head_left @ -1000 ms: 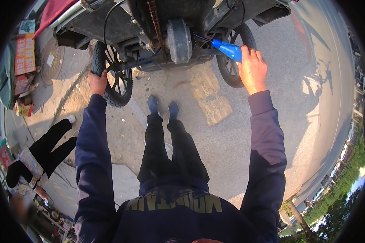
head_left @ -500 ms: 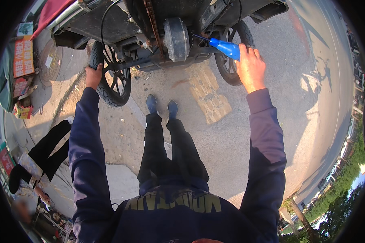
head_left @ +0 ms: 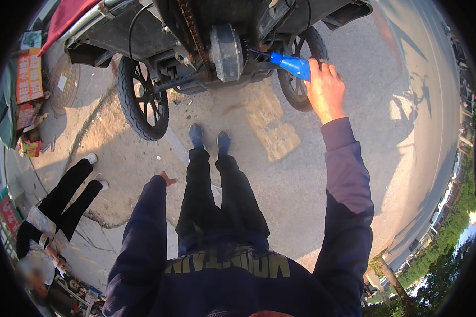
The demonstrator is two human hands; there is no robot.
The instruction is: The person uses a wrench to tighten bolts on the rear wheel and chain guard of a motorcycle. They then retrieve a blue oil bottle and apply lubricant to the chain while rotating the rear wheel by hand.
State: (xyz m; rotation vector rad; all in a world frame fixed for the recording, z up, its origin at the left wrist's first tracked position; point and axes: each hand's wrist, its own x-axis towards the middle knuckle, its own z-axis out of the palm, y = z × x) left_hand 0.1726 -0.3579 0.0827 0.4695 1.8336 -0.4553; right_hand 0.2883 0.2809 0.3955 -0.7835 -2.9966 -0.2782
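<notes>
My right hand is closed round the base of a blue squeeze bottle. Its thin dark nozzle points left, its tip at the toothed edge beside a round grey hub housing under the vehicle. My left hand hangs beside my left thigh, away from the vehicle, partly hidden by the sleeve; the fingers that show are apart and hold nothing. The nearer wheel on the left is a black spoked wheel. A rusty chain runs up left of the housing.
Another spoked wheel stands behind the bottle. The vehicle's dark underbody spans the top, with a black cable looping down. A person in black trousers is at the left. Boxes and a manhole cover lie farther left.
My left hand has let go of the left wheel and moved back toward my legs. The right hand still holds the bottle at the hub. The person at the left has shifted slightly.
</notes>
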